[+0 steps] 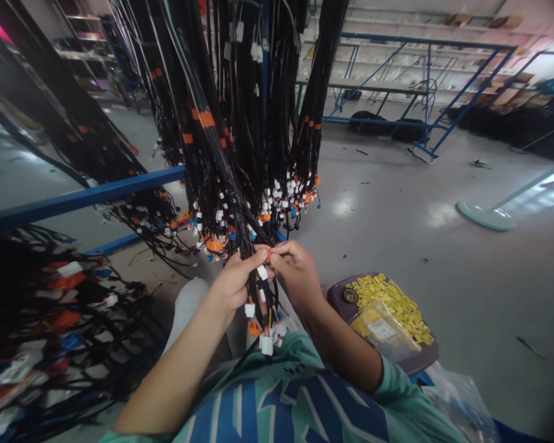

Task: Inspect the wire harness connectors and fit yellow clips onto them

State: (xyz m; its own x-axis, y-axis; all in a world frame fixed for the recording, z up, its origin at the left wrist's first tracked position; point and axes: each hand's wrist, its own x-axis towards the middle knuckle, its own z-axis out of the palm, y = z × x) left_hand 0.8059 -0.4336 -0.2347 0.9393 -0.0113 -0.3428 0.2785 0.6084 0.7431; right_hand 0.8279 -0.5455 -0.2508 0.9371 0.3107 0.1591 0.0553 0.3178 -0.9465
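My left hand is closed around the lower end of a black wire harness, its thumb reaching to a small red-orange connector. From the other side my right hand pinches that same connector between thumb and fingers. Below the hands hang the harness's loose ends, with a white connector, an orange connector and other small white plugs. Behind them a thick mass of black harnesses with orange tape bands hangs down, ending in many white, orange and blue connectors.
At my right, a dark stool seat carries a pile of small yellow parts and a clear plastic bag. A blue rail crosses at left, near more harnesses. Farther off stand a blue frame and a round pale base.
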